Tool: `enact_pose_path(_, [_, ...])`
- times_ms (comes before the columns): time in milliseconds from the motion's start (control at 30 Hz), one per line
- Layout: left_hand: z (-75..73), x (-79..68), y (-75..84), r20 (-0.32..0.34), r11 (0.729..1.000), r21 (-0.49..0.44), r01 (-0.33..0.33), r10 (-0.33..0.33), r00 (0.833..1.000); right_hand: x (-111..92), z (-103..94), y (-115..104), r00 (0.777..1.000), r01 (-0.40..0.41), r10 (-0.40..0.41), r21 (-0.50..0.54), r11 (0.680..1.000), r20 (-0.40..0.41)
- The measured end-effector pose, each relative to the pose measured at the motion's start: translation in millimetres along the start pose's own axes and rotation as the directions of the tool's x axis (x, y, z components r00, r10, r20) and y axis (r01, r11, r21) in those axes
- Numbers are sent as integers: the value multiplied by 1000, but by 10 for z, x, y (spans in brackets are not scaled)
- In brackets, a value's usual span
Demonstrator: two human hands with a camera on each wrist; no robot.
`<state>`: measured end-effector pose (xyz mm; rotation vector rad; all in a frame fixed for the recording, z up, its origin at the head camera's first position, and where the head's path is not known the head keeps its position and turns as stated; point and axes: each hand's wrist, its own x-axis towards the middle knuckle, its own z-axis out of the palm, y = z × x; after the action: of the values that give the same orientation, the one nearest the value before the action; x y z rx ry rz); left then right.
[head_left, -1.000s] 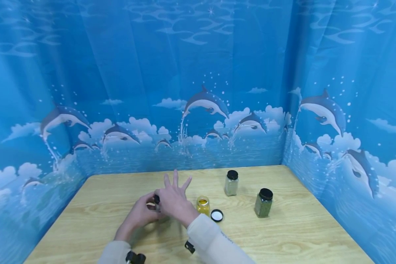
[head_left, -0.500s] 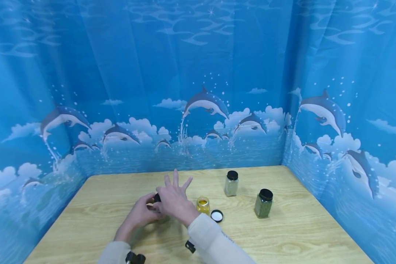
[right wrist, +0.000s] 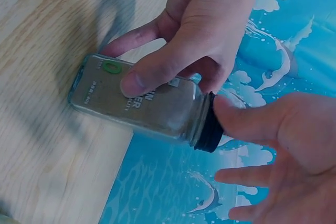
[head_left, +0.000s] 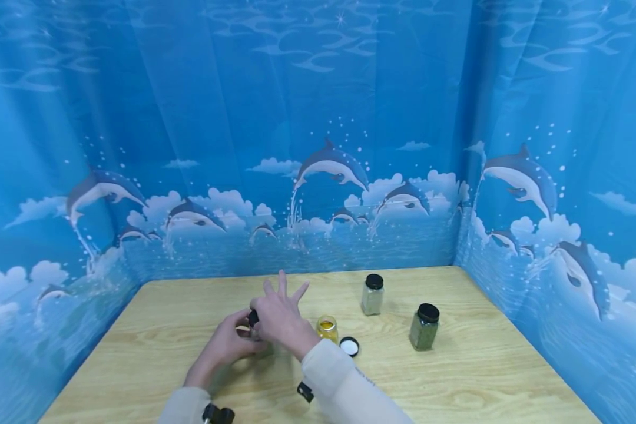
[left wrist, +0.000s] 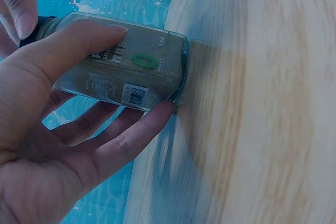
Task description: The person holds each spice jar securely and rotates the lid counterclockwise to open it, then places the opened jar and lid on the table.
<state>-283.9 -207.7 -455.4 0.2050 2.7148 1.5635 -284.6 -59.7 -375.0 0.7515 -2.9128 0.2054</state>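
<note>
My left hand (head_left: pixel 227 341) grips a square glass jar (left wrist: pixel 152 77) filled with brown powder, its thumb across the printed label. The jar's base is close to the tabletop. At its neck is a black screw lid (right wrist: pixel 211 129), which my right hand (head_left: pixel 282 321) pinches from above. The right thumb (right wrist: pixel 247 121) lies against the lid's edge in the right wrist view, while the other fingers spread away. Just right of the hands, an uncapped jar of yellow powder (head_left: pixel 327 331) stands beside a loose black lid (head_left: pixel 349 346), white inside facing up.
Two more capped jars stand to the right: one with pale contents (head_left: pixel 372 299) farther back, one with dark green contents (head_left: pixel 423 330) nearer. A light wood table (head_left: pixel 456 383) bears everything. A blue dolphin-print curtain (head_left: pixel 307 118) encloses its back and sides.
The right thumb and fingertips have shifted slightly around the lid of the gripped jar. Both arms and the standing jars keep their places.
</note>
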Motion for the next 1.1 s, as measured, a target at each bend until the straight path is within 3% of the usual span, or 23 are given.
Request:
enact_pose_path(567, [-3, 3, -8, -12, 1000, 0, 19, -19, 1000, 16, -106, 58, 993, 39, -46, 62, 997, 113])
enact_pose_path(833, [-1, -5, 1, 15, 1000, -14, 10, -9, 1000, 63, -118, 108, 994, 49, -48, -14, 999, 97])
enact_pose_path(1100, [-9, -1, 7, 22, 1000, -7, -16, 16, 1000, 105, -118, 159, 993, 77, -75, -18, 997, 96])
